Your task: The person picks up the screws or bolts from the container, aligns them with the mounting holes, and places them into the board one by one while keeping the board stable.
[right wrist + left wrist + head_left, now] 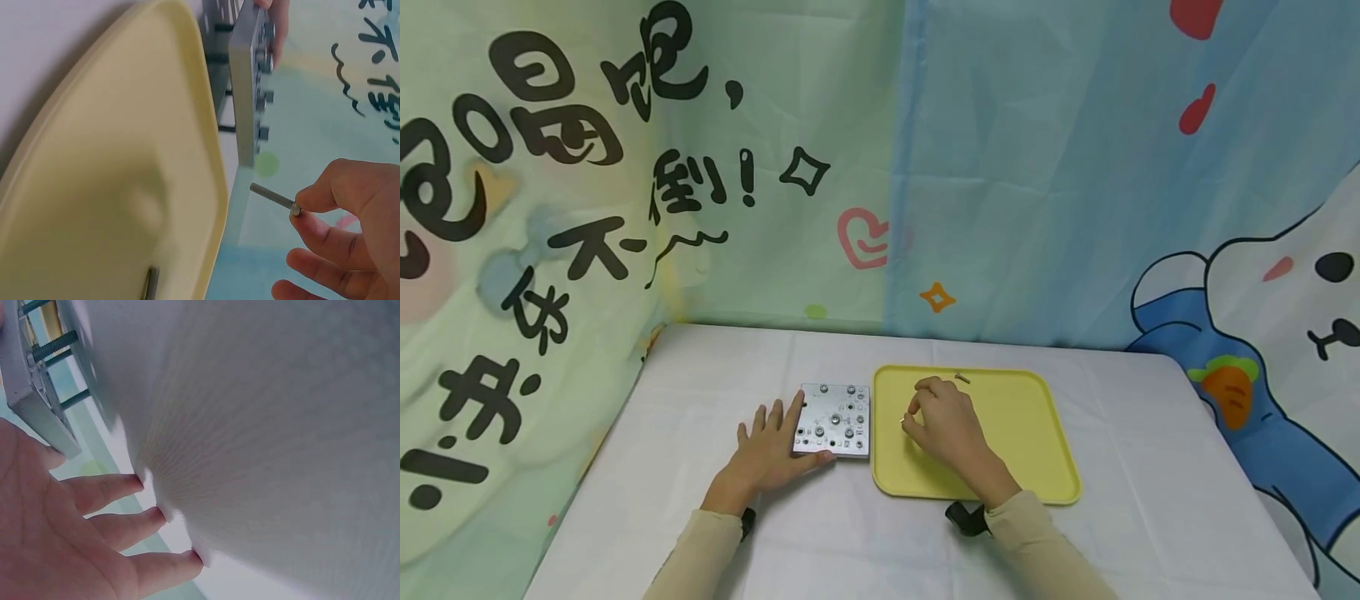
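Note:
A silver square metal plate, fitted with several screws, is on the table. Threaded shanks stick out beneath it, as the right wrist view shows. My left hand lies spread at the plate's left side, its thumb along the front edge and its index finger at the left edge. The other left fingertips rest on the tablecloth. Between thumb and index finger, my right hand pinches a screw by its head, with the threaded end pointing away. That hand is above the yellow tray, to the right of the plate.
Near the tray's back edge lies a small metal piece, probably screws. A white cloth covers the table. Printed curtains hang behind and beside it.

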Action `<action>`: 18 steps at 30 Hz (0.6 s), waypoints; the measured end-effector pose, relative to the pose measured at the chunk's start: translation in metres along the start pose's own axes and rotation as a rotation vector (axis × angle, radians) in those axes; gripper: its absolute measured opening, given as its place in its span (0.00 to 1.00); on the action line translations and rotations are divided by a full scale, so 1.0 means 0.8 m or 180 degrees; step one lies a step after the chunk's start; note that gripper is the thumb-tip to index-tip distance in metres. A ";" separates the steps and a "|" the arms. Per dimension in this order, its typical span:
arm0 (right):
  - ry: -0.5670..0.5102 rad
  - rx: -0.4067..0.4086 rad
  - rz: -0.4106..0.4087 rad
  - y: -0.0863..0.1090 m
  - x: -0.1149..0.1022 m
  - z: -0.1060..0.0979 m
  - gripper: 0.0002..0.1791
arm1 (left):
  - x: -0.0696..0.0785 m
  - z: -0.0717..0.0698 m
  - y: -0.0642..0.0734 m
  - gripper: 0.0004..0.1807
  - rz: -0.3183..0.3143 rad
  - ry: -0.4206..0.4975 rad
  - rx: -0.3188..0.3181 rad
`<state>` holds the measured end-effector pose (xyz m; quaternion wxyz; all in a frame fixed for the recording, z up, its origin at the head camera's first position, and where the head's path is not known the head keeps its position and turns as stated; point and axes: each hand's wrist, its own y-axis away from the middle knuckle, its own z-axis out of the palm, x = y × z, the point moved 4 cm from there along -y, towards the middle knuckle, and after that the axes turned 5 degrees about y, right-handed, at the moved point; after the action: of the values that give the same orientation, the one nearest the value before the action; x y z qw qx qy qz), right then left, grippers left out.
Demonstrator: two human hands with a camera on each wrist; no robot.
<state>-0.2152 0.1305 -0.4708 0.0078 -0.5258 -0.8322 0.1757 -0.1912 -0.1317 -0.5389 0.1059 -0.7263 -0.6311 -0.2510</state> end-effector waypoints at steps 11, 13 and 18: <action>-0.0081 0.0042 -0.0286 -0.012 -0.046 0.004 0.06 | 0.001 -0.002 0.001 0.61 -0.0002 -0.0038 -0.0001; -0.0114 0.0018 -0.0315 -0.015 -0.054 0.005 0.06 | 0.001 -0.003 0.001 0.61 0.0009 -0.0045 0.0004; -0.0177 -0.0065 -0.0387 -0.020 -0.072 0.010 0.05 | 0.002 -0.004 0.001 0.60 0.0032 -0.0057 -0.0004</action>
<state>-0.2053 0.0710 -0.4638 -0.0100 -0.4693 -0.8642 0.1810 -0.1907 -0.1316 -0.5353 0.1010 -0.7317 -0.6282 -0.2444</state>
